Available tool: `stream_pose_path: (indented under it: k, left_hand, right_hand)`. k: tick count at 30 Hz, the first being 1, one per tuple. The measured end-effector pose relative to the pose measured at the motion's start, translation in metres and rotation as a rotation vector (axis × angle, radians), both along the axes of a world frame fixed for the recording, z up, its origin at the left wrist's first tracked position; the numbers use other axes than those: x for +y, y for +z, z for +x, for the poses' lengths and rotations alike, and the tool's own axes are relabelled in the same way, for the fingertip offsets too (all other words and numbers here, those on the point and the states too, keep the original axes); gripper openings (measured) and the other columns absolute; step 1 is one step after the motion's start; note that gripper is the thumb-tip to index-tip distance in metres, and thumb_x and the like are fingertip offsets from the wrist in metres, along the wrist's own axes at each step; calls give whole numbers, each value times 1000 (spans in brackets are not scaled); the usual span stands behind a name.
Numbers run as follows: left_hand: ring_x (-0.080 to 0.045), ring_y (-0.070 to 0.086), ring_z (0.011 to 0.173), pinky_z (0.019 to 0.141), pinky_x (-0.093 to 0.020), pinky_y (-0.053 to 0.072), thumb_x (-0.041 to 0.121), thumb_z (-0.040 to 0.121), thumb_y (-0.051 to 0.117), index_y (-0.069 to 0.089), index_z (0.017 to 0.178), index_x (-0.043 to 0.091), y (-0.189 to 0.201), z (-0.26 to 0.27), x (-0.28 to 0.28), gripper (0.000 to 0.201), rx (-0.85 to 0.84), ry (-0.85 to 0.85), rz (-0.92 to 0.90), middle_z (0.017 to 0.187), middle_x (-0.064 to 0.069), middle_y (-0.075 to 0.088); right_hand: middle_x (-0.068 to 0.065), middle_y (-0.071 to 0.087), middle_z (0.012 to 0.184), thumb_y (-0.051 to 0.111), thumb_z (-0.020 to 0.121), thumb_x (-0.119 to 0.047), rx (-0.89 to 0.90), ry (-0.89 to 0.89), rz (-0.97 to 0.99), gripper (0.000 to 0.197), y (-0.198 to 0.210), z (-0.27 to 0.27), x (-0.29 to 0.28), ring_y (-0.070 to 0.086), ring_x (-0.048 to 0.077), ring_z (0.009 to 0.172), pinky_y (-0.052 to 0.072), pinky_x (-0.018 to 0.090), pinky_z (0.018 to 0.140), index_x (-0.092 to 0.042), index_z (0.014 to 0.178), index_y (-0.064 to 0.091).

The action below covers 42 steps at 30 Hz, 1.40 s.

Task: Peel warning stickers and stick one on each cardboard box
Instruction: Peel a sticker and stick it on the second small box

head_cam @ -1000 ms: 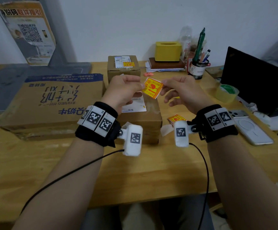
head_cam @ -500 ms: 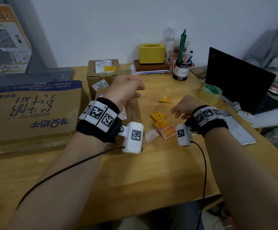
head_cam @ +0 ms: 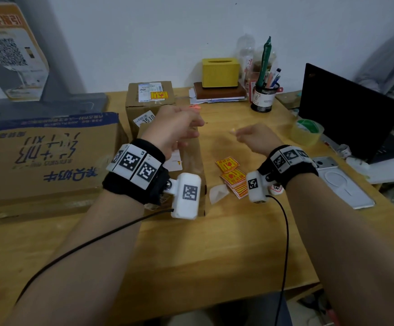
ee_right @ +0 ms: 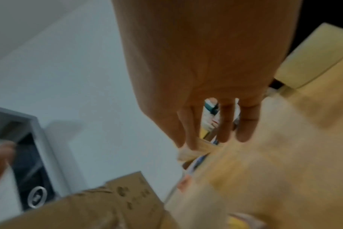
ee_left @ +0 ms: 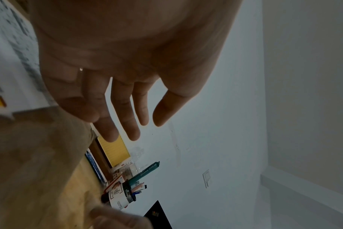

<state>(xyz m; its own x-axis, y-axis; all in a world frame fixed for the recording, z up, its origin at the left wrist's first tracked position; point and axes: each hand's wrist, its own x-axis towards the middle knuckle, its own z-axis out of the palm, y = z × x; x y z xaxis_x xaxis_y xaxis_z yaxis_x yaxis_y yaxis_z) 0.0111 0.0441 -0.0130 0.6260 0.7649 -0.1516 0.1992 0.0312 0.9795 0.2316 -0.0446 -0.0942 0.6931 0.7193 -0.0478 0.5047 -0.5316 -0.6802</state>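
Observation:
Three cardboard boxes stand on the desk: a large flat box (head_cam: 50, 156) at the left, a small box (head_cam: 150, 102) at the back with a yellow warning sticker (head_cam: 159, 95) on top, and a middle box (head_cam: 192, 161). My left hand (head_cam: 179, 128) hovers over the middle box with straight fingers (ee_left: 125, 124), holding nothing. To its right, my right hand (head_cam: 250, 137) pinches a small pale yellow piece (head_cam: 232, 131) (ee_right: 194, 149) between thumb and forefinger. It is too blurred to tell sticker from backing. Loose warning stickers (head_cam: 232, 175) lie beneath that wrist.
A peeled backing scrap (head_cam: 218, 192) lies beside the sticker pile. A tape roll (head_cam: 307, 132), a laptop (head_cam: 349, 118) and a phone (head_cam: 342, 182) are on the right. At the back stand a pen cup (head_cam: 263, 100) and a yellow tissue box (head_cam: 220, 71) on books.
A second ago both hands held one sticker over the middle box. They have since parted, the left hand has opened, and the right hand has moved forward over the desk.

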Motion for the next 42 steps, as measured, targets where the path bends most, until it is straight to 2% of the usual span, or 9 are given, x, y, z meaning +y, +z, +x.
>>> stream_pose_path:
  k: [5, 10, 14, 17, 22, 28, 35, 39, 42]
  left_hand:
    - [-20, 70, 81, 66, -30, 46, 24, 96, 61, 69, 108, 16, 1, -14, 9, 16, 31, 0, -51, 99, -1, 79]
    - [-17, 69, 68, 56, -25, 44, 37, 99, 57, 72, 100, 14, 0, -40, 14, 28, 46, -47, -126, 91, -1, 79]
    - [-14, 69, 69, 56, -24, 43, 47, 99, 53, 75, 97, 17, -5, -58, 17, 37, -43, -48, -114, 92, 2, 80]
    - [-13, 70, 73, 57, -25, 43, 49, 97, 56, 75, 104, 22, -9, -73, 21, 35, -95, -69, -110, 98, 2, 80]
    - [-11, 70, 70, 56, -24, 42, 41, 94, 65, 76, 100, 19, -15, -89, 24, 25, -114, -13, -108, 96, -2, 80]
    - [-12, 72, 71, 59, -24, 45, 36, 94, 67, 75, 98, 19, -16, -97, 22, 20, -116, -4, -93, 95, -3, 80]
    - [-11, 69, 74, 60, -21, 45, 20, 91, 71, 77, 101, 15, -18, -101, 18, 13, -108, -84, -33, 91, 0, 79]
    - [-9, 68, 77, 58, -19, 45, 21, 90, 72, 78, 99, 20, -20, -100, 18, 11, -130, -77, -10, 91, 3, 79]
    - [-7, 68, 76, 58, -19, 45, 20, 91, 70, 78, 99, 22, -21, -99, 17, 11, -148, -75, -5, 91, 4, 79]
  right_hand:
    - [0, 76, 84, 73, 89, -9, 121, -7, 601, 21, 27, -44, 0, 69, 13, 65, 60, 38, 75, -28, 90, 80]
    - [-6, 77, 76, 78, 85, -1, 158, 158, 868, 28, 45, -87, 5, 68, 7, 72, 57, 28, 78, -19, 106, 73]
    - [7, 80, 95, 79, 83, 0, 86, 278, 877, 16, 45, -111, 9, 75, 23, 95, 60, 38, 87, -8, 96, 80]
    - [9, 79, 107, 74, 83, 7, 77, 385, 831, 24, 40, -122, 11, 73, 23, 109, 56, 50, 96, -16, 87, 81]
    - [8, 72, 121, 72, 83, 1, -64, 437, 766, 26, 33, -130, 12, 64, 20, 120, 57, 50, 87, -23, 87, 81]
    - [15, 65, 111, 74, 86, 3, -92, 397, 733, 23, 38, -139, 7, 62, 20, 105, 48, 16, 69, -19, 91, 81]
    - [0, 67, 96, 75, 87, -1, -51, 360, 803, 18, 41, -141, 2, 64, 13, 91, 54, 37, 72, -17, 93, 82]
    - [6, 70, 97, 75, 88, -4, -58, 354, 807, 19, 40, -140, 2, 65, 26, 89, 55, 40, 71, -21, 92, 81]
    - [8, 70, 97, 75, 89, -6, -44, 345, 806, 18, 41, -138, 1, 64, 20, 85, 55, 38, 70, -23, 92, 80]
